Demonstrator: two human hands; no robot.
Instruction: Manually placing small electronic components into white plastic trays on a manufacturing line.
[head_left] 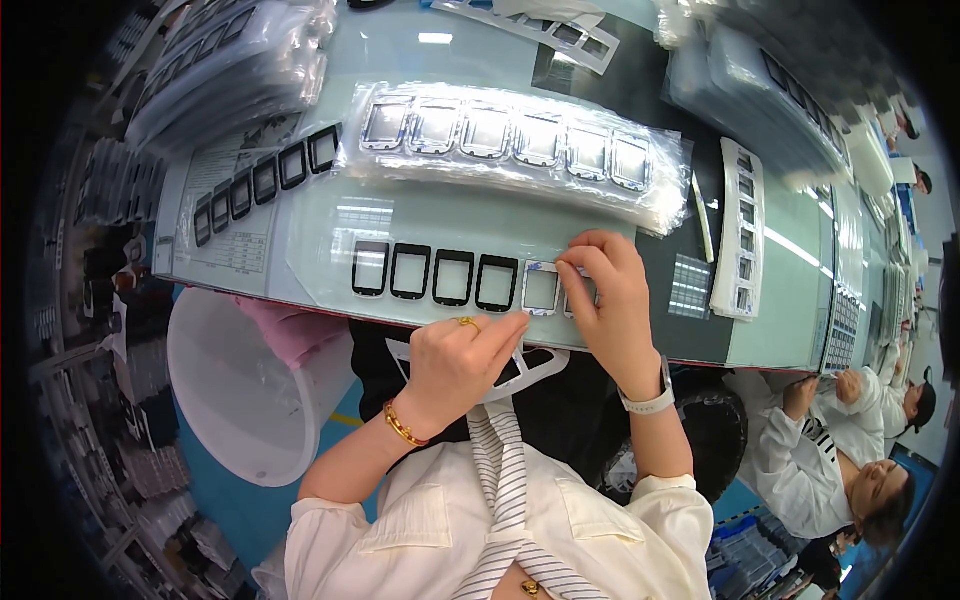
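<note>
A rectangular frame with a white, blue-marked border (541, 288) lies near the table's front edge. My right hand (612, 305) is closed, thumb and index finger pinched at its upper right corner. My left hand (455, 365) is also closed, its fingertips meeting by the lower left corner; what they hold is hidden. To the left, several black-bordered frames (453, 277) make a row. Another light-bordered frame is partly covered by my right hand. Below my left fingers, a white sheet with cut-out windows (545, 368) hangs past the table edge; whether that hand holds it I cannot tell.
Behind the row lies a stack of clear plastic trays (510, 175) bearing similar frames. Black frames (265, 180) slant along the left. Plastic stacks (240, 75) and a white window strip (740, 230) flank the table. A white bin (235, 400) stands below; a co-worker (815, 480) sits right.
</note>
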